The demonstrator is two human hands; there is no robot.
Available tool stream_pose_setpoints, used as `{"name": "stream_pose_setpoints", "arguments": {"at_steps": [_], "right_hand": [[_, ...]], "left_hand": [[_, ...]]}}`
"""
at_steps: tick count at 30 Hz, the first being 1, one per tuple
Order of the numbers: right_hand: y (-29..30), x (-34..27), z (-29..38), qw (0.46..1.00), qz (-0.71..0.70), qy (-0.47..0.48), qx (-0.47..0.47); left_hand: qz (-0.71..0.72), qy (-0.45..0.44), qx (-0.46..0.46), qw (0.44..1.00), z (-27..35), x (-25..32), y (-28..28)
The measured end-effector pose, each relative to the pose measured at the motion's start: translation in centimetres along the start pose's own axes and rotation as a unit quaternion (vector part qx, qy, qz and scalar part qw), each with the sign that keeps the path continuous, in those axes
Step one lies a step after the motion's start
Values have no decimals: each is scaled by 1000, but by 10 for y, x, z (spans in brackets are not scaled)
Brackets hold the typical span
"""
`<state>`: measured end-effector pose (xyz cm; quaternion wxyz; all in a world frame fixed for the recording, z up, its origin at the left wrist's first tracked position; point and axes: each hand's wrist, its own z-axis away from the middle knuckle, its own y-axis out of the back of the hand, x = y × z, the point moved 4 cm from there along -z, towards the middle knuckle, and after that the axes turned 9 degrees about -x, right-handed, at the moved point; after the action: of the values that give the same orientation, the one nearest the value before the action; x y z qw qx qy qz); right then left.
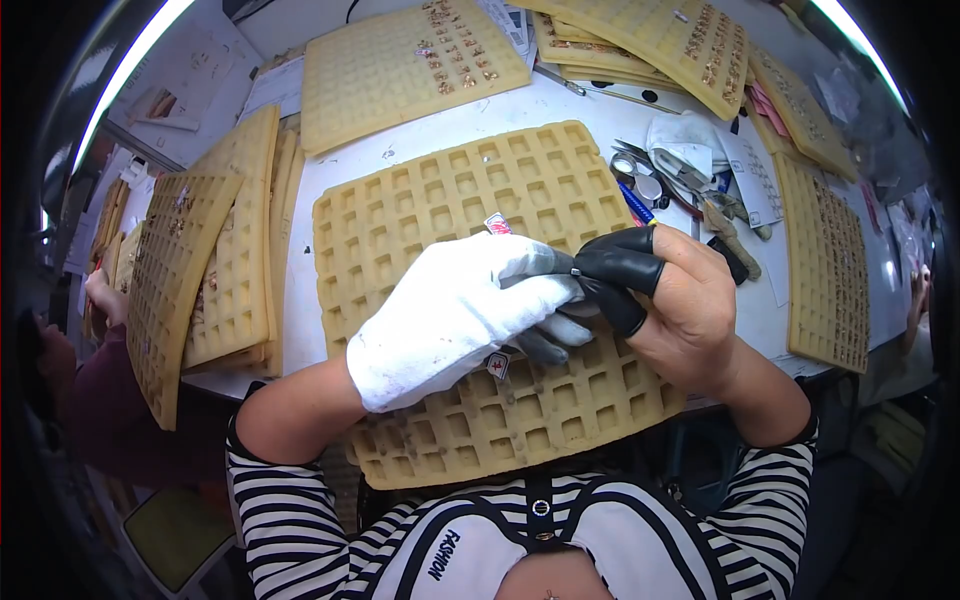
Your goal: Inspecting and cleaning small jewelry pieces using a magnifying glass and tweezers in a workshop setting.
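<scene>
My left hand wears a white glove with grey fingertips, its thumb and forefinger pinched together. My right hand has black rubber finger covers on the thumb and index finger. The fingertips of both hands meet at a tiny silver-coloured metal piece, too small to name more exactly. Beneath them lies a yellow tray with rows of square pockets, partly hidden by the hands. One small printed tag shows above the glove, and a second tag below it.
Pocketed trays stand tilted at left. Others holding small gold-coloured pieces lie at the back, back right and right. Near my right hand are a loupe, a blue-handled tool and a white cloth. A co-worker's hand shows far left.
</scene>
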<state>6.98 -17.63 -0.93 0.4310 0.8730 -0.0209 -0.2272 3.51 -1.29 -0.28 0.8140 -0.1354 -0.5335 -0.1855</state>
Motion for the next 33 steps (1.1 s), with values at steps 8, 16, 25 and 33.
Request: {"name": "stream_pose_setpoints", "arguments": {"at_steps": [8, 16, 25, 33], "right_hand": [[3, -3, -2, 996, 61, 68, -17], [1, -2, -1, 996, 9, 82, -17], [1, 3, -3, 991, -136, 15, -9], [1, 2, -2, 996, -62, 63, -7]], "left_hand": [[38, -22, -20, 999, 1, -2, 0], [132, -6, -80, 988, -2, -8, 5], [131, -1, -60, 990, 0, -8, 4], [123, 8, -35, 992, 0, -4, 1]]}}
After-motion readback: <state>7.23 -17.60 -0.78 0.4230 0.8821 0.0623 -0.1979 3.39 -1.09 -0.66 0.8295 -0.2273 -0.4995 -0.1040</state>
